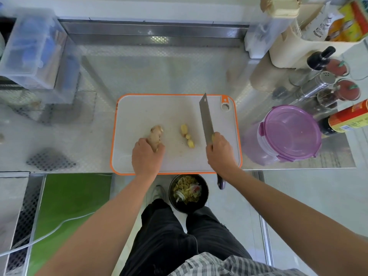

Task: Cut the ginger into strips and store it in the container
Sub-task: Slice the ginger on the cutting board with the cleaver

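Early in the job: left hand (147,154) grips the whole ginger (156,135) on the cutting board (139,108), right hand (220,151) clasps a cleaver (206,118), few pieces (187,135) cut, no strips, lidded container (288,132) waiting beside.

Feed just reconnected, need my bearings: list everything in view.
cutting board: one, white with orange rim, counter centre
ginger root: one, tan, board's left
ginger pieces: a few, yellow, mid-board
cleaver: one, steel, over board's right side
container: one, clear with purple lid, right of board
bin: one, black, on floor, holds scraps
bottles and jars: several, mixed colours, far right
storage box: one, clear, far left
left hand: grips the ginger root
right hand: grips the cleaver
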